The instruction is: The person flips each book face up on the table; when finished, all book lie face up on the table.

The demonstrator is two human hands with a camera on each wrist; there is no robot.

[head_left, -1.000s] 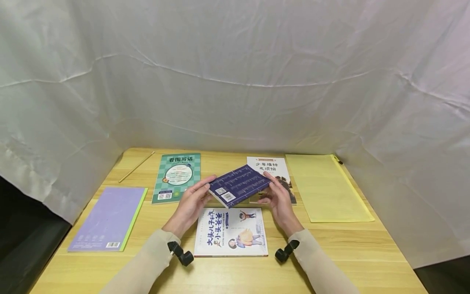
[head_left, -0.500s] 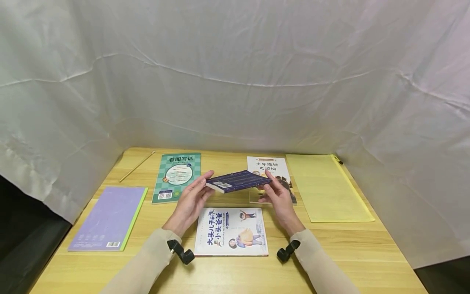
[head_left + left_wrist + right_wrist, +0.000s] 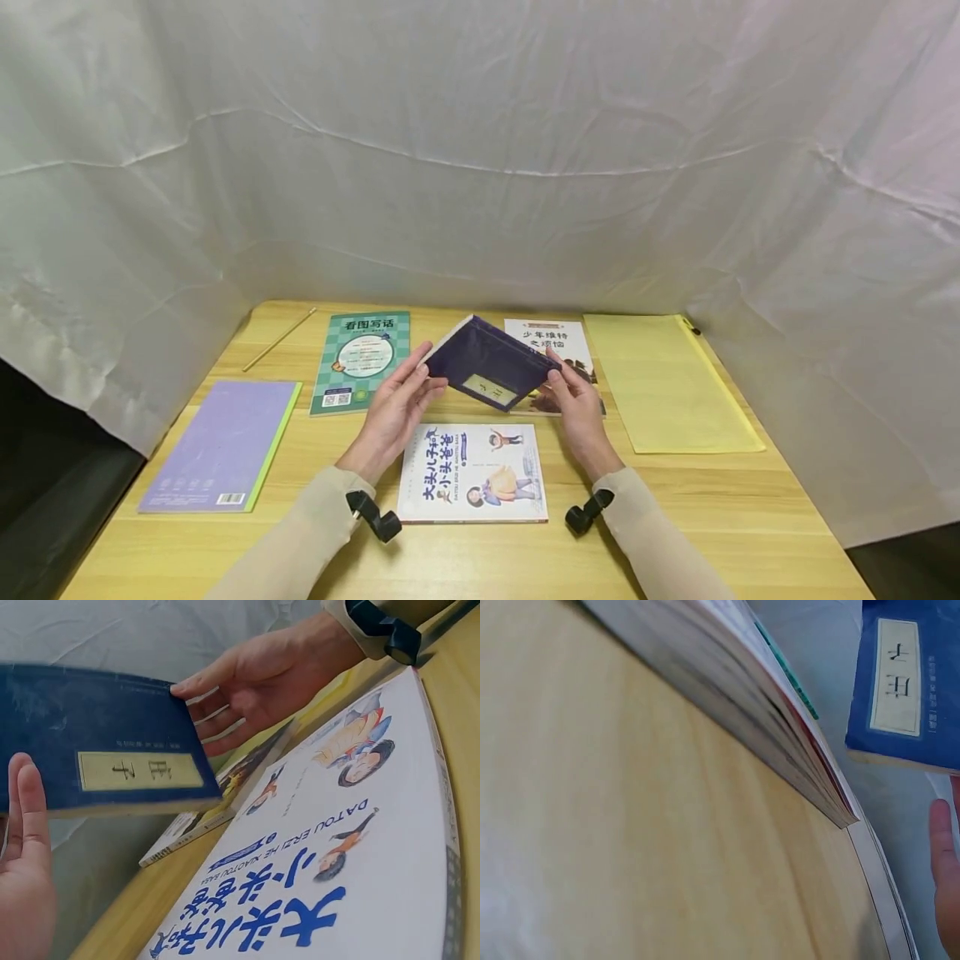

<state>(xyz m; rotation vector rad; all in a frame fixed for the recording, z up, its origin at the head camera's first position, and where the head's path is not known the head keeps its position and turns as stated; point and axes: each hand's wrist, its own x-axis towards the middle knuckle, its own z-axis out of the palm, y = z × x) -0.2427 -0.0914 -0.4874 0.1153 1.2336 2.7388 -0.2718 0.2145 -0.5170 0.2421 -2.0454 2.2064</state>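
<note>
A dark blue book (image 3: 472, 354) with a pale title label is raised above the table, tilted, between both hands. My left hand (image 3: 390, 421) grips its left corner with the thumb and fingers. At the opposite corner, my right hand (image 3: 583, 417) pinches the edge. In the left wrist view, the blue cover (image 3: 45, 712) shows the label, and the right thumb lies on its corner. Below the held book, a white picture book (image 3: 480, 492) lies face up near me. Another white book (image 3: 551, 333) lies behind the right hand, partly hidden by the blue one.
A green checkered book (image 3: 330, 400) lies at the back left, beside a thin golden stick (image 3: 277, 342). The purple notebook (image 3: 217, 442) with a green spine edge is at the left. A yellow zip pouch (image 3: 675, 392) lies at the right. Grey cloth (image 3: 480, 208) surrounds the table.
The blue book has turned over in the hands: its barcode side faced up, then it tipped nearly edge-on, and now the labelled cover shows. Both hands stay in about the same place.
</note>
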